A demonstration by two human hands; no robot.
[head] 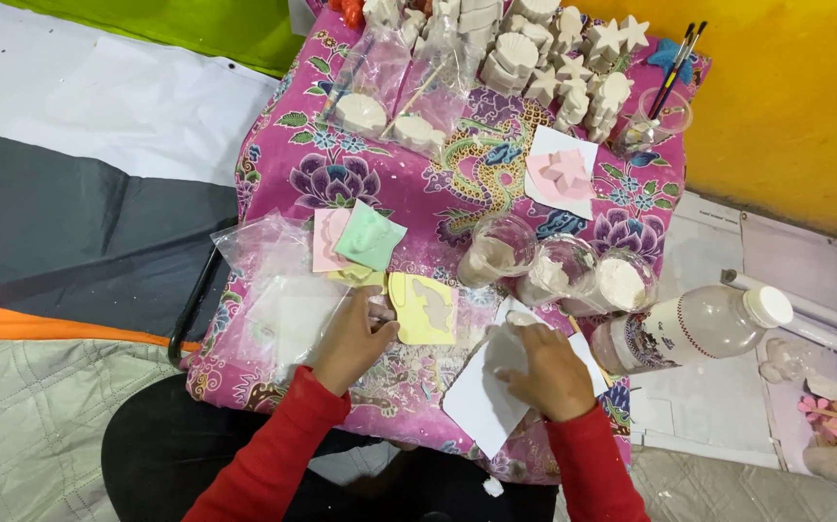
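My left hand [356, 336] rests on the patterned cloth [418, 184] with its fingers curled against the left edge of a yellow rubber mould [422, 307] that has a white animal shape in it. My right hand [546, 369] presses down on a white piece of paper [481, 398] at the table's near edge, and something white lies under its fingers. Both arms wear red sleeves. Beside the left hand lie clear plastic bags [278, 290] and pink and green moulds [368, 237].
Three clear cups of white powder [559, 271] stand right of centre. A plastic bottle [694, 327] lies on its side at the right edge. White plaster figures [554, 53], bagged figures [394, 87] and a brush cup [665, 111] fill the far side. A pink mould [562, 174] sits on paper.
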